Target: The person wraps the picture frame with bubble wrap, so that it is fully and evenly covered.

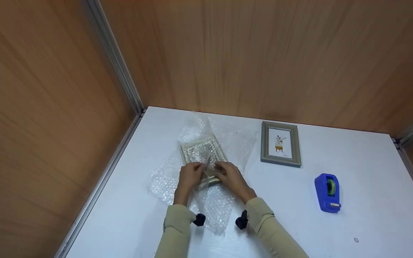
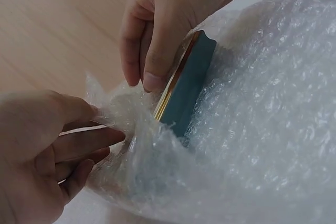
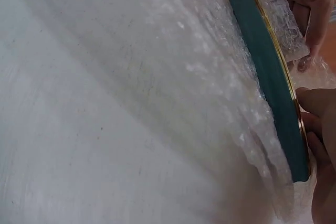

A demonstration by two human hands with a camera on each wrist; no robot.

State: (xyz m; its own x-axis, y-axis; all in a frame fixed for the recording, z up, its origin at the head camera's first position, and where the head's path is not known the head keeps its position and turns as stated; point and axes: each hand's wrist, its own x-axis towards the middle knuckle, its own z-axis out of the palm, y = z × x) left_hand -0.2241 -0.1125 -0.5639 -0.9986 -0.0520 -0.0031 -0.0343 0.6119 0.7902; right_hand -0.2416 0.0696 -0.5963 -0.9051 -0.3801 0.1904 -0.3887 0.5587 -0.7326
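Observation:
A pale gold picture frame [image 1: 189,147] lies tilted on a sheet of bubble wrap [image 1: 165,182], with some of the wrap folded over its face. In both wrist views the frame's green side [image 2: 195,93] and thin gold edge show. My left hand [image 1: 190,175] pinches a raised flap of the wrap above the frame's near part. Beside it, my right hand [image 1: 233,179] has its thumb and fingers bent together on the wrap at the frame's near right edge. The right fingertips are partly hidden by film and by the hand itself.
A grey-green picture frame [image 1: 264,143] with a vase drawing lies at the back right of the white table [image 1: 120,215]. Farther right stands a blue tape dispenser [image 1: 323,195] with a green roll. Wood panels [image 1: 264,57] rise at the back and sides.

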